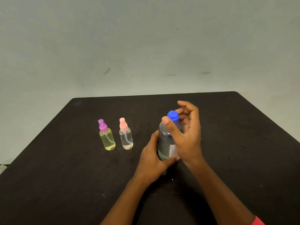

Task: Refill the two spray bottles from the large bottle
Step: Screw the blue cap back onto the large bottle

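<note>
Bottle (163,140) base unseen behind left hand (151,159)

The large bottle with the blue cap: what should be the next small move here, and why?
Probably twist the blue cap off with the right hand. The cap is still on the large bottle, the left hand grips its body, and the right thumb and fingers sit around the cap. Nothing can pour before it opens.

A dark table (65,176) before a grey-green wall (146,46).
</note>
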Tool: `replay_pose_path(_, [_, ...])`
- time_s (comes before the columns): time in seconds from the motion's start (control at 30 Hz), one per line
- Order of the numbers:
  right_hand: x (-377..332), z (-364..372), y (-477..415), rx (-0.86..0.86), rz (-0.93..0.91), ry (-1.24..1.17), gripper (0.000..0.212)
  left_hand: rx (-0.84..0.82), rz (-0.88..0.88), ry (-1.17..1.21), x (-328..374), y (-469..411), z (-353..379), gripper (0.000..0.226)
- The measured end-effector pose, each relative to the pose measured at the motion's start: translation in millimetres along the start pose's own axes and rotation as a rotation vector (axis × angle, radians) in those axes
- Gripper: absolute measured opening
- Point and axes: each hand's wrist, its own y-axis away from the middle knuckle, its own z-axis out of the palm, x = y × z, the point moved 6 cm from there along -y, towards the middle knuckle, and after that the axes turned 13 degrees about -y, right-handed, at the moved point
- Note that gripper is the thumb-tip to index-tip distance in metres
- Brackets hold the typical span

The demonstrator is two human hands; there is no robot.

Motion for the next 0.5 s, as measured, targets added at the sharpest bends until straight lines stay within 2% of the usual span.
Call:
replay_pose_path(0.13, [-4.6,2.6,0.3,-0.111,-0.027,-0.080,0.038,0.012,0.012,-0.015,-1.2,0.4,0.6,0.076])
replay_pose_path(0.27, [-1.7,-0.2,-0.2,-0.081,0.009,-0.131,0.022,0.012,0.004,-0.026,-2.0,-0.3,1.1,0.077])
replay_pose_path(0.5, [-0.3,-0.6,-2.8,0.029,-0.014,-0.084,0.035,-0.013,-0.009,-0.006,-2.5,-0.3,2.2,0.074])
